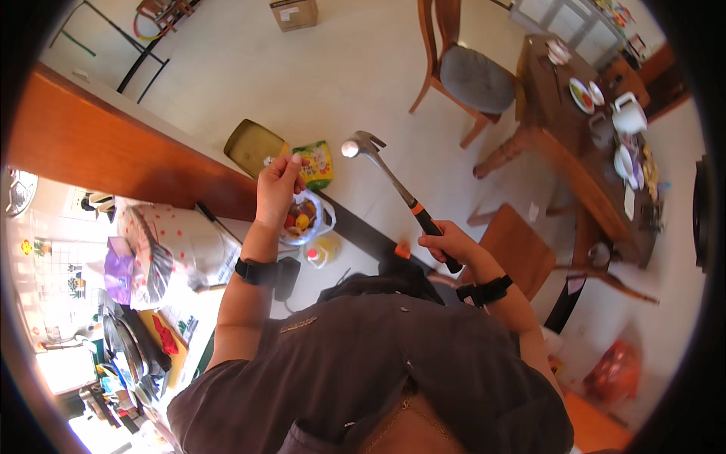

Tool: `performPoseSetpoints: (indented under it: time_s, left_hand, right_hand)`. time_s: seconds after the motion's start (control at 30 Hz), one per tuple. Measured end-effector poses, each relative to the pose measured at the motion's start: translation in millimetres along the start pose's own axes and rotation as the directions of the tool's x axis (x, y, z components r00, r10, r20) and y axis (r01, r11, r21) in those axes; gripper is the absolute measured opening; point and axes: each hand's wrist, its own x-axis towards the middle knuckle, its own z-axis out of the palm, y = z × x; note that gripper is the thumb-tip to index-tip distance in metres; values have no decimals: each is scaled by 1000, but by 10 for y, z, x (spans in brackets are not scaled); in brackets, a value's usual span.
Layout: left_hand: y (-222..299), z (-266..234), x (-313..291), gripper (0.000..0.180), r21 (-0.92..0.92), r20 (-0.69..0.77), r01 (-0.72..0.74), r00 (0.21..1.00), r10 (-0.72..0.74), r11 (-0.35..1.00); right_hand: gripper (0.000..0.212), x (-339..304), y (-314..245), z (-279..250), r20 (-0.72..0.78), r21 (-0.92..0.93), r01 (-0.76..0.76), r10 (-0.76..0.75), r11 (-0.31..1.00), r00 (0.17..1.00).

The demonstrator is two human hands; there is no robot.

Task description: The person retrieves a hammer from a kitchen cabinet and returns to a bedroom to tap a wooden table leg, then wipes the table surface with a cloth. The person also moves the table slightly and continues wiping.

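The right hand (448, 244) grips the black-and-orange handle of a claw hammer (393, 185), its steel head raised above the floor. The left hand (278, 185) is closed, pinching something small against the wooden ledge (113, 151).

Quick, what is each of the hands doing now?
Left hand: closed, pinching something small; cannot tell what.
Right hand: closed, holding a hammer.

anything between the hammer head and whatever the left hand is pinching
Nothing visible. The hammer, gripped by the right hand, has its head raised to the right of the left hand, with only open air and far floor between them. What the left fingertips pinch is too small to tell.
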Motion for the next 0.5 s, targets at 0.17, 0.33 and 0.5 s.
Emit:
performPoseSetpoints:
  time_s: [0.17,0.33,0.5]
  left_hand:
    - [297,136,775,41,29,-39,-13,999,14,999]
    - [440,-8,1741,86,220,-266,-306,895,358,926]
    - [815,-188,3165,32,525,-447,-294,703,553,799]
  right_hand:
    - [25,849,-1027,-622,63,-133,21,-13,991,998]
    - [27,2067,-2167,-724,239,-337,68,15,939,971]
    - [29,3244,-3368,-879,362,-453,156,21,878,932]
